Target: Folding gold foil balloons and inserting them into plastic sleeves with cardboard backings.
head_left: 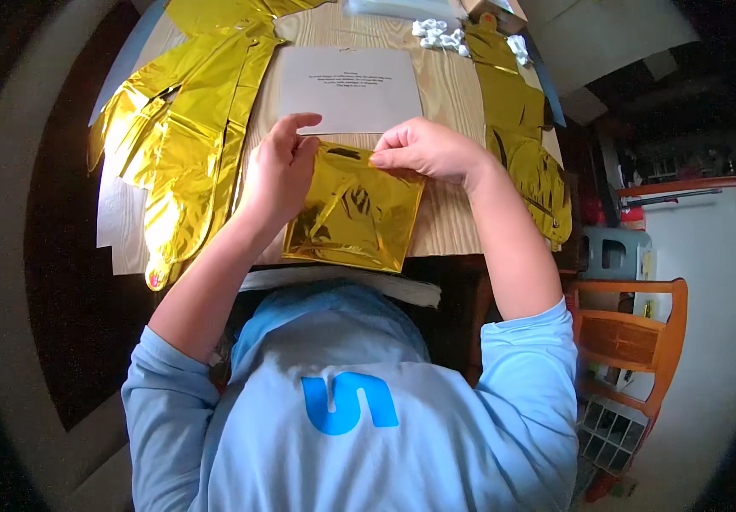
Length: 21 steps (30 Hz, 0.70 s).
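A gold foil balloon (349, 218), folded into a shiny, creased square, lies at the table's near edge between my hands. My right hand (432, 152) pinches its far edge near the right corner, thumb against fingertips. At the balloon's far left corner is my left hand (281, 171), its index finger raised and apart from the thumb; its other fingers are mostly hidden. Just beyond both hands lies a white card (349, 85) with a few printed lines and a small hanging slot.
Flat gold foil balloons lie along the left (202, 128) and right (513, 111) of the wooden table (453, 218). White ribbon bundles (440, 38) and clear plastic packaging (402, 8) sit at the back. A wooden chair (632, 337) and a grey-blue stool (614, 252) stand to the right.
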Each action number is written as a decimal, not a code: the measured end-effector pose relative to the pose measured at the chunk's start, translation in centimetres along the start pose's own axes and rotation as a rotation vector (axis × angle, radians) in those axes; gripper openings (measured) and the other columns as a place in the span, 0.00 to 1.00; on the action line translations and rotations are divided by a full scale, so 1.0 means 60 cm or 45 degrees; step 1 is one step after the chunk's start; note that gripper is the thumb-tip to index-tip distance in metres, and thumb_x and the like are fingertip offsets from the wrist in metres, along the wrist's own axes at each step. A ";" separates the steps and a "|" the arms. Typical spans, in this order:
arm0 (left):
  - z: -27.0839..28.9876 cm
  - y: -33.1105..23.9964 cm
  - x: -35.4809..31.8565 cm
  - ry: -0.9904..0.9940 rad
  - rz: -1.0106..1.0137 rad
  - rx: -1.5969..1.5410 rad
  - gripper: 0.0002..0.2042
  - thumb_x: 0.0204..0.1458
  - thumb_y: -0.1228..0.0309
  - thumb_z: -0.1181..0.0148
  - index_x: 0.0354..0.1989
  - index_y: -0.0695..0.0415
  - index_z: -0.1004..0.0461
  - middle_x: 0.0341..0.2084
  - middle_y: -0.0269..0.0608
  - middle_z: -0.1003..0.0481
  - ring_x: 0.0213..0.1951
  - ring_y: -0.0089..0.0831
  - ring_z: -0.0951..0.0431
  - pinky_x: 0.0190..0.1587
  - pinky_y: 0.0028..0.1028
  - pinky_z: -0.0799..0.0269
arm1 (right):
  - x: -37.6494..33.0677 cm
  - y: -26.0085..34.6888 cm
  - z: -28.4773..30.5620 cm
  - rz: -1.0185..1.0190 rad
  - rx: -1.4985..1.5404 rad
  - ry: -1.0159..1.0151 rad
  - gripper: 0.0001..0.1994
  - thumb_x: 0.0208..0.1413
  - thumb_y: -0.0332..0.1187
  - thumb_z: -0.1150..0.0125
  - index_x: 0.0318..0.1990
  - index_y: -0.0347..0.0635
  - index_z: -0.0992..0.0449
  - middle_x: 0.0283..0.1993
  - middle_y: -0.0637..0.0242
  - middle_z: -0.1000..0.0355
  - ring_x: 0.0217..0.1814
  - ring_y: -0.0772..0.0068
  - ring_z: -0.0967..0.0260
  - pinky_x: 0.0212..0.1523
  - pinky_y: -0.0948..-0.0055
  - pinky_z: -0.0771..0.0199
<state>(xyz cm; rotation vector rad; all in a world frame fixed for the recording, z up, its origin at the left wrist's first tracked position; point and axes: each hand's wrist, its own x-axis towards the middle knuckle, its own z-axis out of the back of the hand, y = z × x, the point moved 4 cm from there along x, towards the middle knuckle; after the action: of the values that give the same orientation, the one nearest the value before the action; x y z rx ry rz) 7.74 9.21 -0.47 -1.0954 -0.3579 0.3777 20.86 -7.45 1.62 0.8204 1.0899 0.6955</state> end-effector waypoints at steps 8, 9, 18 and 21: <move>0.006 -0.018 -0.009 -0.086 0.058 0.013 0.13 0.60 0.74 0.45 0.53 0.56 0.25 0.23 0.35 0.26 0.24 0.20 0.30 0.30 0.25 0.32 | -0.060 -0.026 0.013 0.011 0.180 -0.112 0.12 0.63 0.40 0.39 0.37 0.39 0.20 0.32 0.76 0.25 0.32 0.85 0.31 0.36 0.80 0.30; 0.005 -0.014 -0.007 -0.104 0.018 0.034 0.13 0.60 0.73 0.44 0.53 0.56 0.25 0.23 0.34 0.26 0.24 0.19 0.30 0.29 0.24 0.32 | -0.058 -0.037 0.010 0.093 0.219 -0.143 0.12 0.64 0.40 0.40 0.38 0.39 0.20 0.32 0.75 0.24 0.32 0.84 0.29 0.36 0.80 0.29; 0.004 -0.008 -0.002 -0.134 0.064 -0.050 0.13 0.60 0.73 0.46 0.52 0.59 0.26 0.20 0.37 0.27 0.22 0.24 0.29 0.28 0.28 0.33 | -0.088 -0.048 -0.004 0.159 0.775 -0.270 0.15 0.69 0.36 0.50 0.52 0.35 0.25 0.45 0.64 0.21 0.42 0.77 0.22 0.45 0.77 0.23; 0.003 -0.006 -0.002 -0.085 0.110 -0.072 0.14 0.62 0.74 0.46 0.55 0.59 0.27 0.22 0.29 0.29 0.23 0.15 0.33 0.26 0.20 0.37 | -0.092 -0.061 0.000 0.213 0.834 -0.237 0.17 0.69 0.34 0.52 0.57 0.32 0.28 0.47 0.61 0.22 0.44 0.74 0.22 0.48 0.75 0.23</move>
<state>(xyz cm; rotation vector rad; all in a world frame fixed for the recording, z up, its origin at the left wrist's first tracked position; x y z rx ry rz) 7.60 9.14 -0.09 -1.1580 -0.3830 0.4845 19.43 -13.94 1.14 1.5189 1.0953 0.3808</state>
